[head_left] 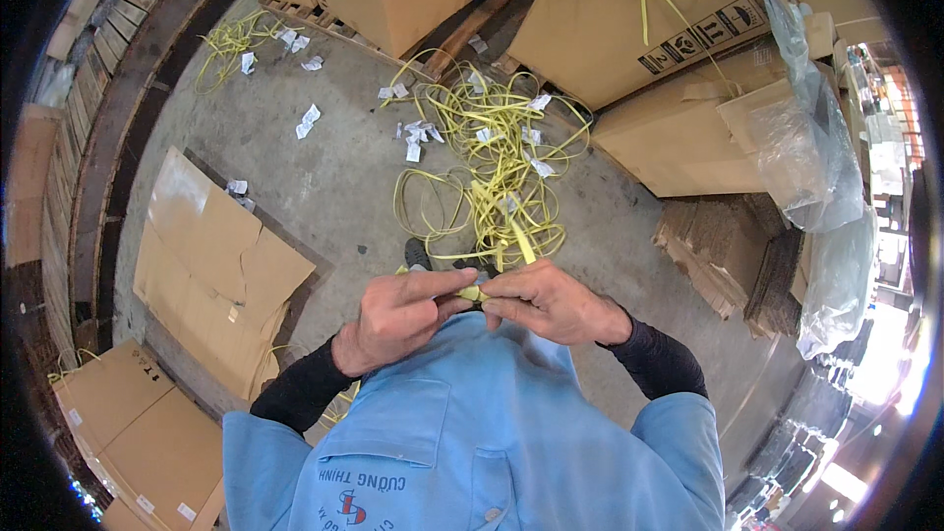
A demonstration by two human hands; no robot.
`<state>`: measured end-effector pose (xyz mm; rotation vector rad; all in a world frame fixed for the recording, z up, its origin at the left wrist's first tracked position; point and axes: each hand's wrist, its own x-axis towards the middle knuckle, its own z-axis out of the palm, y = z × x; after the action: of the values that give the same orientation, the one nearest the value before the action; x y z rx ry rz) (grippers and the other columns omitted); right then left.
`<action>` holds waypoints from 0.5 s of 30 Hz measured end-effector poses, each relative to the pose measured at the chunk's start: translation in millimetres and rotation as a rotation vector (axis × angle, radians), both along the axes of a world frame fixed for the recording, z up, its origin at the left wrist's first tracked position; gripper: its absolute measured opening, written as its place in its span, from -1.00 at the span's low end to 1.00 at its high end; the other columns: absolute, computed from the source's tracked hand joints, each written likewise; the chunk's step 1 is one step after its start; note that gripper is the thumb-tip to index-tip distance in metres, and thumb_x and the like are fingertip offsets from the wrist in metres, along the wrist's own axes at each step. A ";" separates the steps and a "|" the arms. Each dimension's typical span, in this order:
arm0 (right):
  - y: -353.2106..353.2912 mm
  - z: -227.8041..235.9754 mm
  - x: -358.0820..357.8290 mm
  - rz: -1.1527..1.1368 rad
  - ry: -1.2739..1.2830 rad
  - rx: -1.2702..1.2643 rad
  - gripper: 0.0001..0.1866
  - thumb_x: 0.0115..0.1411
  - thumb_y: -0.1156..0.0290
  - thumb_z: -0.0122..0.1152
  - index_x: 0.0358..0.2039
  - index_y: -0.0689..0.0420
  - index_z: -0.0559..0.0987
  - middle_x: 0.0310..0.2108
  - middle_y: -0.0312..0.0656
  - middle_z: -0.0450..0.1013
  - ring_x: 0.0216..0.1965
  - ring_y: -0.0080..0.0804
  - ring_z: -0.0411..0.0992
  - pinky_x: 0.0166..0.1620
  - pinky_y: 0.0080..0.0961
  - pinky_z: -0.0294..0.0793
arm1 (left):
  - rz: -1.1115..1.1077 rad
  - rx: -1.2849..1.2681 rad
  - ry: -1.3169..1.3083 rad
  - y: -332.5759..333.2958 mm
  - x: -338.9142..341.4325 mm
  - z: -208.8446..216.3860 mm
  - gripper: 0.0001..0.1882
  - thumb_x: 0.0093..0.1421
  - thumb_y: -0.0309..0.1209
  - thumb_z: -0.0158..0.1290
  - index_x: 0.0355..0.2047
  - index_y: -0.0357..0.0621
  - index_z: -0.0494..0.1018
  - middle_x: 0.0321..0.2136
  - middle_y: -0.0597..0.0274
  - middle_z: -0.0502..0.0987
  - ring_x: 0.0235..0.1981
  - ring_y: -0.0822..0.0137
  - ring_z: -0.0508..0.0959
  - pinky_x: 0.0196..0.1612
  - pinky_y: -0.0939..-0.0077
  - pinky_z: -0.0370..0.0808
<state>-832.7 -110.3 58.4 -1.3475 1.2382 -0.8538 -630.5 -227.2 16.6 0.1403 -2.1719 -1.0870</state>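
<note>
In front of my chest, my left hand (398, 320) and my right hand (551, 303) meet with fingers pinched on a yellow flat strap (472, 293). A short folded piece of it shows between the fingertips. From my right fingers a length of strap runs up toward a tangled heap of yellow straps (497, 199) on the floor ahead. Small white paper slips (423, 132) lie in and around the heap. My fingers hide the rest of the strap where I grip it.
An open cardboard box (403, 5) full of yellow straps stands at the far side. Larger cartons (669, 133) and stacked cardboard (718, 241) are on the right, with clear plastic film (801, 138) hanging over. A flattened cardboard sheet (211, 265) lies left, above another carton (143, 433).
</note>
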 end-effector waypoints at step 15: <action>30.8 -44.6 26.8 -0.096 0.373 -0.075 -0.88 0.20 0.48 0.15 -0.26 0.22 0.54 -0.46 0.02 0.47 -0.45 -0.03 0.49 -0.37 -0.21 0.48 | -0.021 1.276 -0.300 37.1 13.1 -43.5 -0.79 0.13 -0.57 0.24 -0.20 -0.32 0.59 -0.40 0.24 0.63 -0.42 0.60 0.55 -0.33 0.70 0.51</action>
<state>-805.9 -79.4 13.8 -1.5661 1.5807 -0.7412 -617.4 -190.1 -27.0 0.8733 -1.3549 -2.4070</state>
